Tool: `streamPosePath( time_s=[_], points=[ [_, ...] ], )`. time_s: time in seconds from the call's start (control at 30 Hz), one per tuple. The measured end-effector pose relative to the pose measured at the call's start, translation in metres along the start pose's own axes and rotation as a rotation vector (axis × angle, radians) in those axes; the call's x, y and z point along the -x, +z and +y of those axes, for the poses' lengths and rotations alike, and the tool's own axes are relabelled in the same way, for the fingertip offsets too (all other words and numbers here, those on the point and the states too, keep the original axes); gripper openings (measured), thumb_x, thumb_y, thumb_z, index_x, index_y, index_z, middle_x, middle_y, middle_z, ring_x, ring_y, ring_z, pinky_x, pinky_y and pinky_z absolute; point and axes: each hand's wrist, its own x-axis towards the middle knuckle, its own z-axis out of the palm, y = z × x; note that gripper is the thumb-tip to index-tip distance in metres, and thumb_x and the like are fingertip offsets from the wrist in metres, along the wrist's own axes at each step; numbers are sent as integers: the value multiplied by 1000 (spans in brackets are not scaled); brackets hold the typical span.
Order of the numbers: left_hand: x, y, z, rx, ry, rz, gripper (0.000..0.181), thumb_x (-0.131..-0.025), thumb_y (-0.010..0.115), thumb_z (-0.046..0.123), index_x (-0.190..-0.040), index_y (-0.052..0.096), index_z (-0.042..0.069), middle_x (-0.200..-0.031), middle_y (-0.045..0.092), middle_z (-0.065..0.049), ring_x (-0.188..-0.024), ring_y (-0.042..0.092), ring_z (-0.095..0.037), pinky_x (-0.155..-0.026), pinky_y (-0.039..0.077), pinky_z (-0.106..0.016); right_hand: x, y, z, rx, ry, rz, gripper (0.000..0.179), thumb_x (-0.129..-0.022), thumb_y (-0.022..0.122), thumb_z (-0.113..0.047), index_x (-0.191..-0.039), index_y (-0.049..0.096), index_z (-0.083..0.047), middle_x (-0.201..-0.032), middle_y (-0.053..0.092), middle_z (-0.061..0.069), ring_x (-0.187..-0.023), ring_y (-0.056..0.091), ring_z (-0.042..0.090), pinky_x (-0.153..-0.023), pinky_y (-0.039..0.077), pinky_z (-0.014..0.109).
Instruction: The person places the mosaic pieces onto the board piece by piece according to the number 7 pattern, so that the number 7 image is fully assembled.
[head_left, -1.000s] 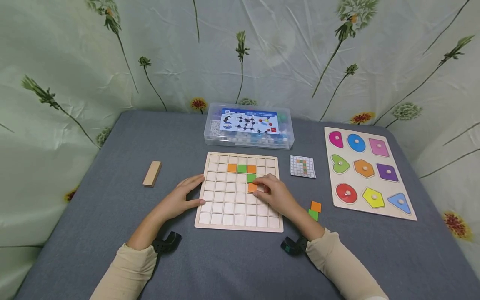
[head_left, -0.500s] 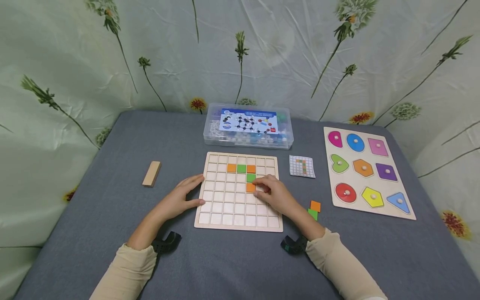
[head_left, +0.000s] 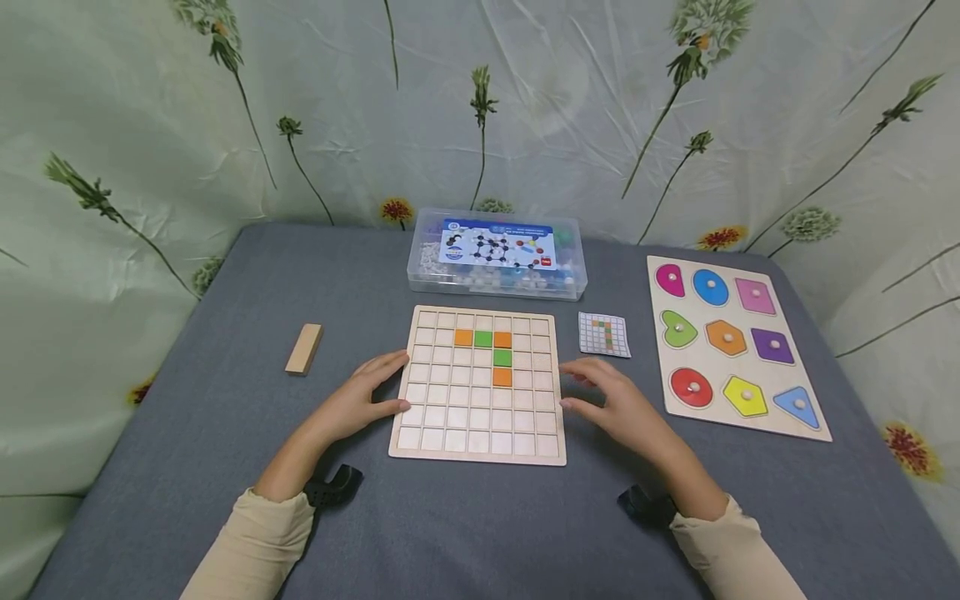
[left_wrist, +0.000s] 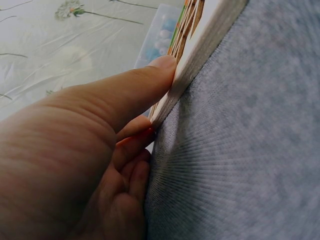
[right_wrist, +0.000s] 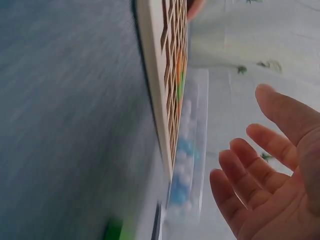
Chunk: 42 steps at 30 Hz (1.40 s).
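Have drawn the right hand [head_left: 611,400] off the nearest orange tile [head_left: 502,377] since half a second ago, rightward to just beside the right edge of the gridded board [head_left: 478,417]. Fingers of that hand now released and a little parted, with nothing between them. Cannot tell from the head view whether touching the edge; in the right wrist view, a gap between fingertips and wood.

Have kept the left hand [head_left: 354,402] at the left edge of the board, thumb and fingertips touching the wood well apart from each other, loosely extended rather than clenched or grasping.

On the board, in the middle of the grey cloth [head_left: 465,533]: toward the far side, a row from left to right of left orange tile [head_left: 463,337], middle green tile [head_left: 483,339] and right orange tile [head_left: 502,340]. Directly on the near side of the last, the second green tile [head_left: 502,358], then the nearest orange one, each in its own cell.

Low in the right wrist view, a blurred green patch [right_wrist: 114,230] on the cloth.

Right of the board, near its far corner, a pattern card [head_left: 603,335] with orange and green squares; farther right, a shape puzzle [head_left: 701,358]. Beyond the board, a clear plastic box [head_left: 497,254]; well to the left, a wooden block [head_left: 303,349].
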Motion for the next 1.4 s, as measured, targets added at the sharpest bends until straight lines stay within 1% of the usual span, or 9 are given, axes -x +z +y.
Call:
streamPosePath(
  time_s=[0.17, 0.3, 0.43, 0.57, 0.67, 0.8, 1.0, 1.2, 1.4],
  points=[
    [0, 0, 0, 2, 2, 3, 74, -81, 67, 32, -140, 31, 4, -142, 28, -15, -130, 19, -34, -98, 20, -54, 26, -13, 8, 55, 71, 38, 46, -74, 74, -12, -117, 57, -6, -114, 53, 8, -102, 50, 24, -81, 44, 45],
    [0, 0, 0, -6, 2, 5, 74, -81, 67, 32, -139, 32, 4, -142, 29, -15, -129, 20, -35, -98, 20, -54, 43, -18, 18, 88, 146, 46, 47, -73, 75, -12, -116, 57, -5, -110, 55, 9, -95, 52, 23, -79, 45, 44],
    [0, 0, 0, -6, 3, 4, 74, -81, 67, 33, -139, 32, 4, -142, 29, -15, -129, 20, -35, -98, 20, -54, 55, -19, 27, 107, 231, 10, 46, -73, 76, -15, -115, 59, -6, -103, 57, 6, -87, 53, 19, -77, 46, 42],
    [-1, 0, 0, -6, 2, 3, 74, -81, 67, 33, -139, 32, 4, -142, 29, -15, -129, 20, -34, -98, 20, -53, 62, -18, 32, 99, 286, -31, 41, -75, 74, -16, -112, 60, -7, -101, 58, 3, -87, 54, 17, -78, 46, 40],
    [-1, 1, 0, -8, 0, 5, 74, -81, 67, 33, -140, 32, 4, -142, 29, -15, -129, 20, -34, -98, 20, -53, 62, -15, 34, 92, 276, -48, 39, -75, 73, -12, -112, 60, -7, -101, 58, 3, -86, 55, 16, -77, 47, 37],
    [-1, 0, 1, 0, 2, 7, 75, -80, 67, 32, -140, 32, 4, -142, 29, -15, -130, 20, -34, -98, 20, -53, 61, -9, 33, 84, 224, -63, 38, -76, 72, -7, -111, 60, -6, -103, 58, 3, -85, 56, 13, -74, 48, 32],
    [0, 0, 1, 2, -3, 6, 75, -80, 68, 32, -140, 32, 5, -142, 28, -14, -130, 20, -33, -99, 20, -52, 57, 0, 31, 64, 167, -13, 38, -72, 74, -2, -108, 61, -3, -104, 56, 5, -84, 57, 14, -73, 48, 29],
    [0, -1, 1, 4, -16, -8, 74, -81, 67, 32, -140, 31, 7, -143, 27, -12, -131, 18, -32, -99, 19, -51, 56, 5, 29, 101, 185, 18, 29, -69, 76, -1, -95, 64, -2, -100, 53, 6, -81, 54, 15, -71, 48, 30],
    [1, -1, 1, 1, -20, -8, 74, -81, 66, 33, -141, 31, 7, -143, 27, -12, -130, 19, -32, -99, 20, -52, 48, 5, 21, 98, 223, 17, 30, -73, 74, -5, -101, 62, -4, -94, 55, 4, -77, 55, 12, -68, 49, 28]
  ],
)
